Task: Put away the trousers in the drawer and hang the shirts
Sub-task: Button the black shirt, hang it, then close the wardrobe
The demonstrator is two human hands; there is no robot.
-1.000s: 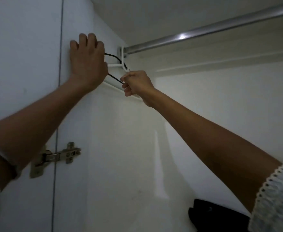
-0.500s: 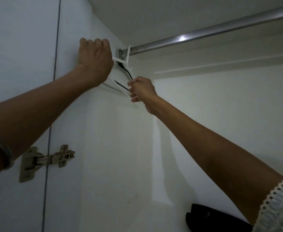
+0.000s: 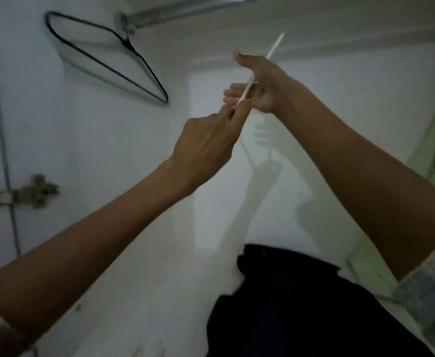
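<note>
A white hanger [image 3: 258,70], seen edge-on, has come off the rail [image 3: 175,11] and is now gripped mid-scene by both hands: right hand [image 3: 262,86] curled around it, left hand [image 3: 206,148] pinching its lower end. A black hanger [image 3: 103,55] remains on the rail at far left. Dark trousers [image 3: 301,305] lie below, near right.

Both arms reach up and forward, hands meeting at centre; the left hand [image 3: 206,145] is curled with fingers pinched, the right hand [image 3: 260,86] just above it has thumb raised and fingers loosely bent
</note>
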